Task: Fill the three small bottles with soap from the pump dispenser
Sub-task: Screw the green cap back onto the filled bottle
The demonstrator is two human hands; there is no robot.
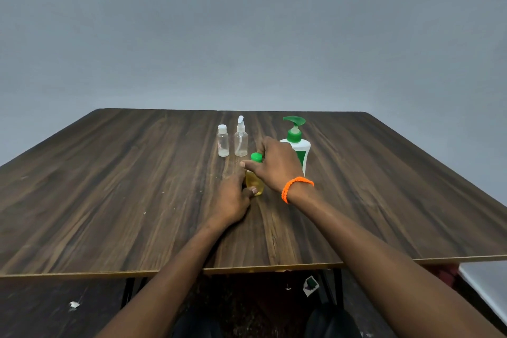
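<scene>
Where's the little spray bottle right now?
In the head view, the spray bottle stands upright toward the table's far edge, between the white-capped bottle on its left and the pump dispenser on its right.

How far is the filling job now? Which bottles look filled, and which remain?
Done: the green-capped bottle holds yellowish liquid and its cap is on. In hand: the left hand holds its base while the right hand is at its cap. Left: the white-capped bottle and the spray bottle look empty and closed beside the dispenser.
</scene>
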